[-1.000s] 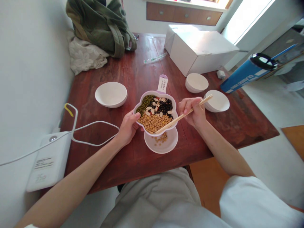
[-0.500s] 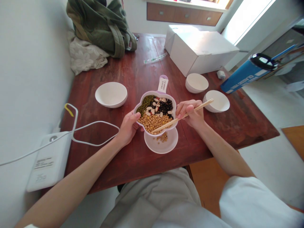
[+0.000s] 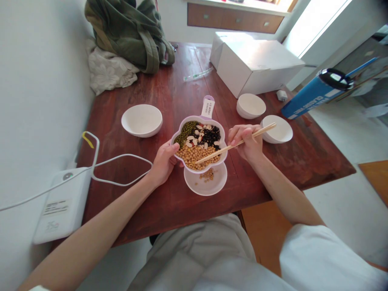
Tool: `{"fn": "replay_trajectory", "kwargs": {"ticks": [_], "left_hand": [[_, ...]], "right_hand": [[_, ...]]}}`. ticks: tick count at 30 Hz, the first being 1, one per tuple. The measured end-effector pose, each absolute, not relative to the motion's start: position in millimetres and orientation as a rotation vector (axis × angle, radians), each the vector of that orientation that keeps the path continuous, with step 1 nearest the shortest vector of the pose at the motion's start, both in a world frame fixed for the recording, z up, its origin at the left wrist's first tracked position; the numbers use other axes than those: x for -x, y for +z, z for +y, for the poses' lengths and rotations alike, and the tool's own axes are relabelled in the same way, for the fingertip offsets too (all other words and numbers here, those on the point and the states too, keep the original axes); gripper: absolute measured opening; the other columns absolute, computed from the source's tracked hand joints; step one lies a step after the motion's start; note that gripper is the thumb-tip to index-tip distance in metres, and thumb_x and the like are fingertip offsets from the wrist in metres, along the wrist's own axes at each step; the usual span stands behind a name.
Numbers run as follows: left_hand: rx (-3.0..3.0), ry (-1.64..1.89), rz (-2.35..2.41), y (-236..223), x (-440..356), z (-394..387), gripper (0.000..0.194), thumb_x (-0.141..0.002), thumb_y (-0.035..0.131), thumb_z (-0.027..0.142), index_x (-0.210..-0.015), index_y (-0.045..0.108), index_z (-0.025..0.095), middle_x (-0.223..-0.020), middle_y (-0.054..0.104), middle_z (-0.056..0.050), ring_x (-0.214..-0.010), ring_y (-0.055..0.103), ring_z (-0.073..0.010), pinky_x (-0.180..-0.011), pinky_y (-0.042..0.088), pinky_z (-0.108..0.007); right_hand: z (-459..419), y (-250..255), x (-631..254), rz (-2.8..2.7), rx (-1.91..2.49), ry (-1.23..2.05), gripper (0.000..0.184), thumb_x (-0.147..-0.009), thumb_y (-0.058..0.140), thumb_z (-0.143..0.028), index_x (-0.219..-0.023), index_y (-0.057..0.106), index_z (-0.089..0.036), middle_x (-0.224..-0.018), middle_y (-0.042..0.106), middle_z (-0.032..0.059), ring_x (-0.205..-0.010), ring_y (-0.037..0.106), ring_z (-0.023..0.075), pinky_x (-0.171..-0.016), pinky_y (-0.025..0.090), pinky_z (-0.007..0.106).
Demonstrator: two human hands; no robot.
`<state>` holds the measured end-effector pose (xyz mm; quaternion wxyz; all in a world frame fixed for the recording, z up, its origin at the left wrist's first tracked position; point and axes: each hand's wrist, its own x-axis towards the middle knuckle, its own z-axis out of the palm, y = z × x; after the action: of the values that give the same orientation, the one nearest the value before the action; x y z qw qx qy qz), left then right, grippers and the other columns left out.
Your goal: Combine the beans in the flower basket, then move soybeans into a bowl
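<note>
Just below the middle of the frame, the left hand (image 3: pixel 163 161) grips the left rim of a pale lilac dish (image 3: pixel 222 161), fingers closed on its edge. The dish is lobed like a flower, with a short handle and white label at its far side; inside lie green beans at upper left, black beans at upper right, pale kernels between them and yellow soybeans across the near half. The right hand (image 3: pixel 247 141) pinches a pair of wooden chopsticks (image 3: pixel 236 144), fingers closed around them, tips resting on the soybeans. Just below the dish, partly under it, sits a white bowl (image 3: pixel 216 186) with a few soybeans in it. The table (image 3: pixel 169 202) is dark red wood. Three more white bowls stand left (image 3: pixel 142 120) and right (image 3: pixel 251 105) (image 3: pixel 280 130) of centre
</note>
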<state>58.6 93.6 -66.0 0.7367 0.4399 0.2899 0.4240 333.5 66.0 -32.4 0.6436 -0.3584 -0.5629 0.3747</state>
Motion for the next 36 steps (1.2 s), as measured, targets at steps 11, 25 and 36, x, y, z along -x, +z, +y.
{"fn": "replay_trajectory", "kwargs": {"ticks": [11,25,36], "left_hand": [[-0.964,0.926,0.629,-68.1,-57.5,93.2,0.056,-0.094,0.076,0.057,-0.135,0.074,0.020,-0.099,0.081,-0.008,-0.072,0.068,-0.0210,-0.060,0.055,-0.031],[-0.967,0.925,0.641,-63.7,-59.8,93.3,0.057,-0.090,0.080,0.059,-0.128,0.077,0.017,-0.094,0.078,-0.007,-0.066,0.064,-0.0159,-0.049,0.048,-0.024],[-0.961,0.930,0.639,-65.2,-58.5,93.5,0.049,-0.090,0.080,0.057,-0.117,0.078,0.016,-0.090,0.077,-0.005,-0.063,0.063,-0.0148,-0.049,0.048,-0.024]], "right_hand": [[66.1,-35.6,-331.0,-1.333,0.771,0.960,0.070,-0.097,0.073,-0.076,-0.053,0.076,-0.021,-0.051,0.065,0.0063,-0.038,0.046,0.0115,-0.038,0.027,0.027],[65.5,-36.4,-336.8,-1.362,0.828,0.948,0.069,-0.096,0.075,-0.074,-0.052,0.073,-0.020,-0.053,0.064,0.0050,-0.042,0.049,0.0110,-0.039,0.028,0.026],[71.3,-29.7,-332.3,-1.188,0.736,0.893,0.074,-0.100,0.072,-0.073,-0.047,0.066,-0.022,-0.045,0.053,0.0013,-0.040,0.044,0.0103,-0.042,0.030,0.028]]}}
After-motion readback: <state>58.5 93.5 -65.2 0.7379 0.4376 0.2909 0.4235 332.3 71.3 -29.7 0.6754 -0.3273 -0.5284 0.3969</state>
